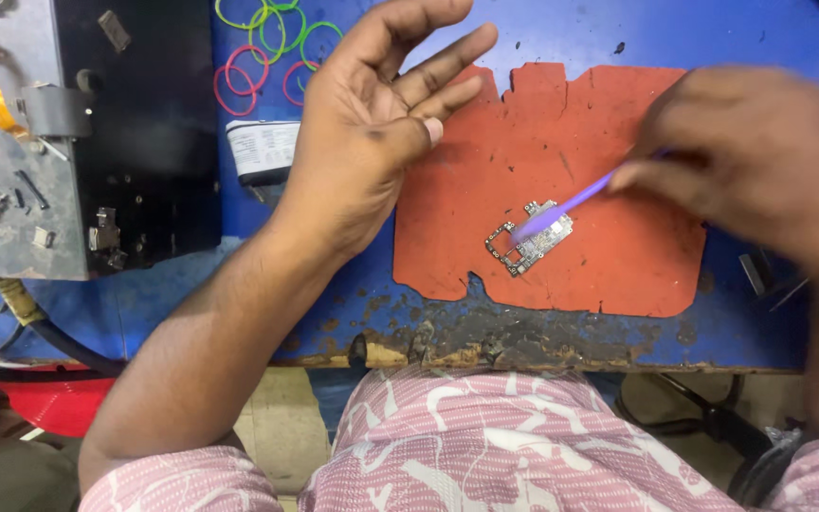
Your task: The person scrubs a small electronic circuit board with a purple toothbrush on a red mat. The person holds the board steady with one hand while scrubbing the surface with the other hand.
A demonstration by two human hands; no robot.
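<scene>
Head view, looking straight down at a blue worktop [561,33] with a worn, scorched near edge. An orange-red mat [609,142] with ragged edges lies on the middle of the worktop, reaching close to the near edge. A small circuit board [529,239] lies flat on the mat, toward its near side and a little left of its centre.

Left hand [372,123]: palm up, fingers spread and loosely curled, holding nothing. It hovers over the mat's left edge and the bare blue surface beside it; contact with the worktop cannot be told. Forearm runs back to the near edge.

Right hand [741,156]: blurred, over the mat's right side. Fingers pinch the upper end of a thin purple tool [566,204]. The tool slants down and left, its lower tip over the circuit board; whether it touches the board cannot be told because of the blur.

Coloured rubber bands [272,47], green and pink, lie loose at the far edge, left of the left hand. A white labelled block [263,150] sits just beside the left wrist. A black and grey metal fixture [97,142] with small screws and parts fills the left end of the worktop. Pink patterned trousers [466,446] show below the near edge.
</scene>
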